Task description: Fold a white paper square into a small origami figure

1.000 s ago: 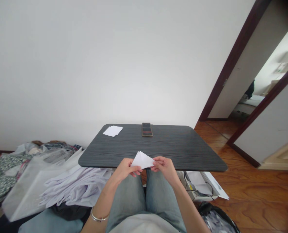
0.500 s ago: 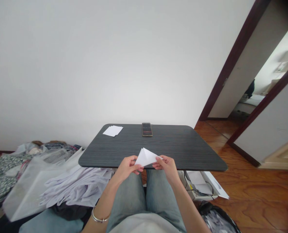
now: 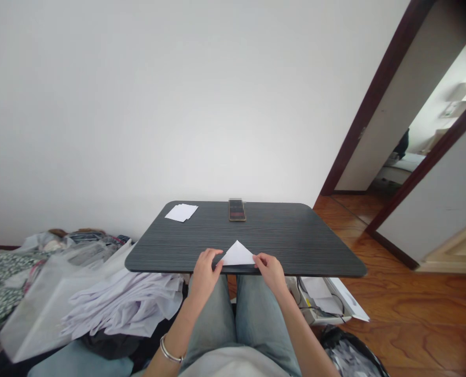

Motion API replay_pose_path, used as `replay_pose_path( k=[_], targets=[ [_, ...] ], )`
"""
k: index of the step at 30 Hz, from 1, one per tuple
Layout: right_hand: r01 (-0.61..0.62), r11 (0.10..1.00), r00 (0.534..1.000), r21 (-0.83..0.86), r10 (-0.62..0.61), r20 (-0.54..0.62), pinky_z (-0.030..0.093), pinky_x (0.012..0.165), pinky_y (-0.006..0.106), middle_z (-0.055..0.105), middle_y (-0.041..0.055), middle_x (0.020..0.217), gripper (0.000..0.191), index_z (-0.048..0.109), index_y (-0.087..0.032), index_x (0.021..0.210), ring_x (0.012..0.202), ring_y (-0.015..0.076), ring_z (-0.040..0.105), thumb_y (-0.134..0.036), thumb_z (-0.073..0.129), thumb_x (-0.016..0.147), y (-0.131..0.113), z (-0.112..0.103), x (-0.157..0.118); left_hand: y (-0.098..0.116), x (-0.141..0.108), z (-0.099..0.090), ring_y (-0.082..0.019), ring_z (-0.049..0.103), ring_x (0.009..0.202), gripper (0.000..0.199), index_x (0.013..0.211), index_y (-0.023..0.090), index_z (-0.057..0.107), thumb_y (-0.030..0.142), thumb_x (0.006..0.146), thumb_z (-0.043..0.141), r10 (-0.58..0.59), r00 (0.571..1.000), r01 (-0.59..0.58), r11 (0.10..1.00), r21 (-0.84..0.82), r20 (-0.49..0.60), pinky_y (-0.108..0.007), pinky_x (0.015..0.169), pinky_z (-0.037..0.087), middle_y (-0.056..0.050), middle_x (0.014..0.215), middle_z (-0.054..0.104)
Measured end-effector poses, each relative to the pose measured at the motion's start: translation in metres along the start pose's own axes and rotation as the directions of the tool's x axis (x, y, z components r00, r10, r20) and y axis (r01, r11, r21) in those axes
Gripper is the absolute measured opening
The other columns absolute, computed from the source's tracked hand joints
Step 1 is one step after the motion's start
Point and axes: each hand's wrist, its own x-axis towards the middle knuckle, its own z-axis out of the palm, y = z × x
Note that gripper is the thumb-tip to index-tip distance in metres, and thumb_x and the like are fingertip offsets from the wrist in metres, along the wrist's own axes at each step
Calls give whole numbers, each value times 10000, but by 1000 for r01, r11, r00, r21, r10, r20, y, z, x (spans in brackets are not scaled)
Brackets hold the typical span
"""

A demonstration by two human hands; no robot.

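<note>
The person sits at the near edge of the dark surface (image 3: 296,235); both hands rest at that edge. The left hand (image 3: 204,271) has its fingers pressed on the left corner of a folded white paper triangle (image 3: 237,255); the right hand (image 3: 270,268) pinches or pins the right corner, fingers curled, holding nothing else. The triangle lies flat on the surface, just inside the near edge, its point aimed away from the person; its long side runs between the two hands.

At the far side lie a small stack of white sheets (image 3: 181,212) and a phone (image 3: 236,209), well apart from the hands; a heap of cloth and bags (image 3: 99,298) sits on the floor to the left.

Risks, as judged: the paper sits close to the edge, so uneven pressure from one hand may slide it off onto the lap; a crease pressed while the layers are misaligned would set crooked; the smooth surface gives little grip, so the sheet may rotate under the fingers.
</note>
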Motion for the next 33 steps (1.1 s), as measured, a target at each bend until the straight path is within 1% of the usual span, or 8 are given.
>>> replay_pose_path(
  k=[2, 5, 8, 13, 18, 22, 24, 33],
  targets=[
    [7, 1000, 1000, 14, -7, 13, 293, 440, 231, 571, 3, 453, 353, 581, -193, 511, 426, 136, 464, -423, 477, 759, 4, 1, 2, 6, -5, 9, -225, 516, 1025, 252, 1027, 218, 579, 179, 801, 475, 95, 994, -95, 995, -15, 55, -387, 908, 377, -75, 1055, 595],
    [48, 991, 997, 125, -56, 58, 348, 473, 229, 588, 9, 501, 326, 601, -188, 557, 475, 148, 501, -423, 496, 757, 7, 2, 3, 9, -8, 21, -254, 408, 1184, 394, 1181, 208, 481, 234, 790, 527, 59, 998, -60, 996, -67, -16, -427, 995, 296, -109, 1280, 457],
    [95, 966, 988, 240, -120, 93, 391, 511, 232, 585, 8, 530, 289, 615, -182, 593, 526, 155, 521, -419, 543, 742, 3, 1, 3, 3, -4, 26, -256, 481, 1121, 576, 1263, 194, 380, 310, 743, 599, -141, 990, 142, 950, -277, 24, -409, 937, 373, -137, 1304, 424],
    [38, 910, 986, 413, -102, 134, 358, 433, 214, 544, -11, 484, 304, 598, -167, 572, 452, 118, 470, -441, 603, 704, -10, -1, -1, -3, 4, 20, -213, 622, 879, 716, 1233, 154, 387, 330, 620, 712, -297, 900, 435, 674, -597, 320, -313, 755, 481, -114, 1055, 614],
    [-87, 803, 986, 589, -14, 164, 355, 386, 195, 559, -15, 480, 299, 601, -170, 647, 449, 120, 507, -463, 663, 641, -20, 0, -6, 12, 5, 17, -216, 628, 800, 465, 956, 102, 583, 365, 597, 721, -300, 866, 496, 623, -605, 401, -278, 689, 468, -89, 898, 680],
    [-188, 763, 953, 618, -11, 303, 376, 374, 196, 622, 9, 530, 313, 619, -151, 651, 444, 122, 538, -451, 694, 601, -21, 4, -13, 22, 5, 16, -204, 615, 777, 406, 920, 105, 594, 379, 635, 689, -287, 897, 440, 664, -605, 337, -258, 662, 454, -67, 855, 678],
    [-203, 749, 955, 631, 7, 298, 379, 369, 189, 622, 12, 520, 302, 606, -145, 603, 428, 110, 530, -434, 691, 614, -22, 6, -15, 24, 4, 15, -193, 612, 770, 386, 915, 108, 587, 352, 635, 694, -268, 904, 424, 662, -618, 333, -252, 661, 452, -64, 853, 675],
    [-217, 665, 972, 715, 78, 223, 399, 369, 176, 601, -10, 497, 309, 544, -157, 592, 392, 85, 511, -425, 692, 636, -26, 8, -17, 26, -5, 13, -191, 637, 658, 649, 1134, 122, 468, 239, 562, 752, -251, 807, 574, 545, -611, 534, -280, 569, 491, -78, 789, 684]
  ],
)
